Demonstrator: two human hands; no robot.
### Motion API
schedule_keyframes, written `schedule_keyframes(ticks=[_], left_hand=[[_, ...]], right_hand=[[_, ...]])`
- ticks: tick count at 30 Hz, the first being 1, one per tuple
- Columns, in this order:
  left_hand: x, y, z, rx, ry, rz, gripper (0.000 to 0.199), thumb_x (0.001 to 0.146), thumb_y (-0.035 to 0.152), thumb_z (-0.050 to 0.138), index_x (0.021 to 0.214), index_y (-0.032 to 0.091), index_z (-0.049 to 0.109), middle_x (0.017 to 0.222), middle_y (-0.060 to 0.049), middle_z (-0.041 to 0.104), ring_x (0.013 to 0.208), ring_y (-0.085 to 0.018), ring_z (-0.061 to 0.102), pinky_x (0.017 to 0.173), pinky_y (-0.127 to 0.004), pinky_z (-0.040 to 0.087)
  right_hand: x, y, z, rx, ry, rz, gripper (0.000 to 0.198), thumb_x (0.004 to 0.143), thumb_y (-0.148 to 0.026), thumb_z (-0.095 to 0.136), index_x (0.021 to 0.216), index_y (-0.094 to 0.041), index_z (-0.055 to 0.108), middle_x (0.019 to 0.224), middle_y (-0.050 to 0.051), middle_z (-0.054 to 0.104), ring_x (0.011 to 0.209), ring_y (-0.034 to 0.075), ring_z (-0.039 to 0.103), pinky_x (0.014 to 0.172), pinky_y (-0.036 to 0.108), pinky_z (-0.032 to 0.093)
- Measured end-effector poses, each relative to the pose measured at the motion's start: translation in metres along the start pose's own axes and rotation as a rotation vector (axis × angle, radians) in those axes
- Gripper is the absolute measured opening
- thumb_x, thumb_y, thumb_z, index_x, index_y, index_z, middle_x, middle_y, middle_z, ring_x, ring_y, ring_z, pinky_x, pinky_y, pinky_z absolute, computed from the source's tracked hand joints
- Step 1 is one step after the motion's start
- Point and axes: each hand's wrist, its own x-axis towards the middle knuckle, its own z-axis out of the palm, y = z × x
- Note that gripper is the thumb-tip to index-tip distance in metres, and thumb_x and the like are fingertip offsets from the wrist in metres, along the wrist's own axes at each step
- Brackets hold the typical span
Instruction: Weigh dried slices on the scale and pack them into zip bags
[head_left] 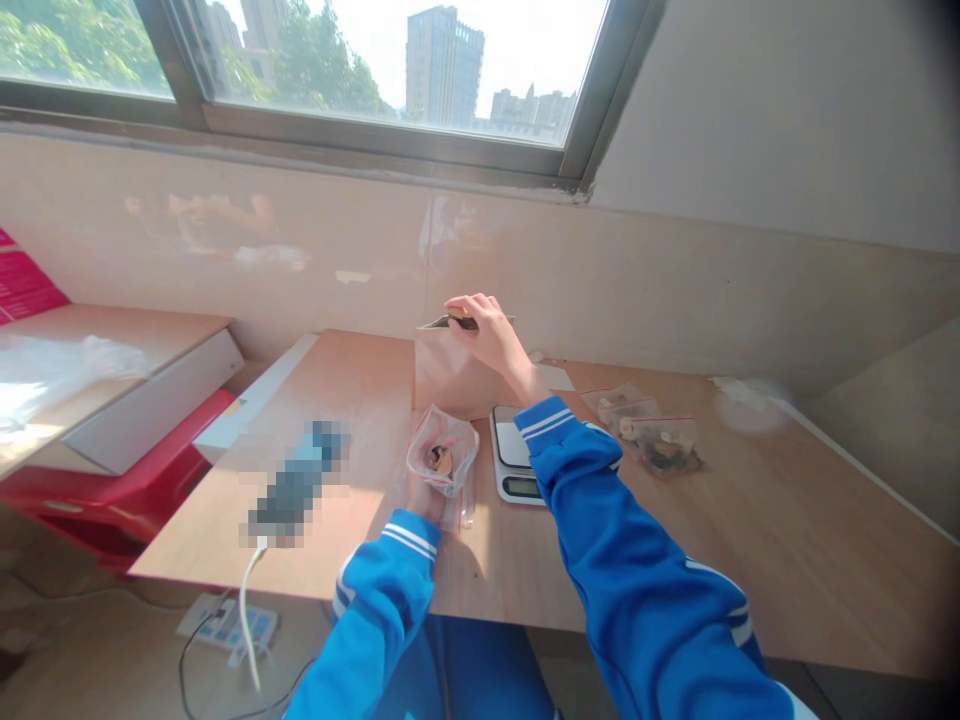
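My left hand [426, 497] is closed around the lower part of a clear zip bag [463, 447], mostly hidden behind its plastic. The bag's mouth gapes open, and brown and tan dried pieces [441, 461] lie inside. My right hand [491, 335] is raised at the rim of a light brown open-topped box or paper bag [450, 372]. Between its thumb and fingers is a dark brown and tan dried piece [463, 319], perhaps more than one. Below my right forearm, a white digital scale [510, 452] is partly covered by the sleeve.
To the right lie filled zip bags [666, 446] with similar pieces. On the left is a pixelated phone-like object [300, 482] with a white cable [245, 600] running down to a power strip [229, 625]. A red stool [112, 500] stands beside the wooden table [757, 540].
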Motion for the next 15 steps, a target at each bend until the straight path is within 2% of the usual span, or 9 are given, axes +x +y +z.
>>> schedule_keyframes(ticks=[3,7,10,13,14,15], left_hand=[[0.0,-0.002,0.0,0.014,0.013,0.021,0.034,0.07,0.029,0.068,0.103,0.02,0.067,0.094,-0.009,0.071,0.089,-0.024,0.067,0.081,-0.038,0.053],[0.001,-0.001,0.0,0.038,0.025,0.002,0.038,0.067,0.031,0.071,0.103,0.02,0.067,0.095,-0.009,0.071,0.092,-0.028,0.067,0.084,-0.044,0.052],[0.002,0.0,-0.002,0.032,-0.01,-0.041,0.043,0.072,0.041,0.068,0.11,0.021,0.066,0.1,-0.01,0.07,0.091,-0.03,0.067,0.081,-0.046,0.053],[0.002,-0.001,-0.004,0.017,-0.04,-0.059,0.048,0.074,0.047,0.065,0.115,0.023,0.064,0.106,-0.01,0.069,0.09,-0.028,0.068,0.077,-0.042,0.055],[0.002,-0.002,-0.004,0.014,-0.04,-0.06,0.049,0.075,0.048,0.064,0.117,0.023,0.063,0.107,-0.01,0.069,0.09,-0.028,0.069,0.077,-0.041,0.055],[0.001,-0.002,-0.004,0.013,-0.038,-0.062,0.049,0.075,0.048,0.064,0.117,0.023,0.063,0.106,-0.011,0.069,0.091,-0.028,0.068,0.078,-0.041,0.055]], right_hand=[[-0.004,0.003,-0.006,-0.066,-0.074,0.001,0.031,0.098,-0.031,0.041,0.115,-0.023,0.066,0.122,0.007,0.064,0.116,0.023,0.051,0.101,0.04,0.036],[-0.009,0.012,-0.011,-0.153,-0.134,0.016,0.039,0.101,-0.032,0.031,0.126,-0.024,0.06,0.142,0.007,0.052,0.136,0.024,0.038,0.11,0.044,0.026],[-0.014,0.004,-0.022,-0.181,-0.069,0.066,0.037,0.099,-0.029,0.035,0.127,-0.02,0.058,0.15,0.01,0.041,0.14,0.027,0.031,0.112,0.048,0.023],[-0.028,-0.023,-0.039,-0.076,0.071,0.109,0.035,0.096,-0.022,0.034,0.123,-0.018,0.056,0.143,0.012,0.045,0.133,0.026,0.039,0.108,0.044,0.03],[-0.035,-0.034,-0.044,-0.004,0.066,0.107,0.034,0.096,-0.02,0.032,0.117,-0.019,0.058,0.134,0.011,0.053,0.125,0.024,0.046,0.104,0.041,0.035],[-0.043,-0.044,-0.048,0.081,-0.005,0.109,0.032,0.095,-0.018,0.031,0.109,-0.02,0.06,0.122,0.01,0.06,0.114,0.022,0.054,0.097,0.037,0.04]])
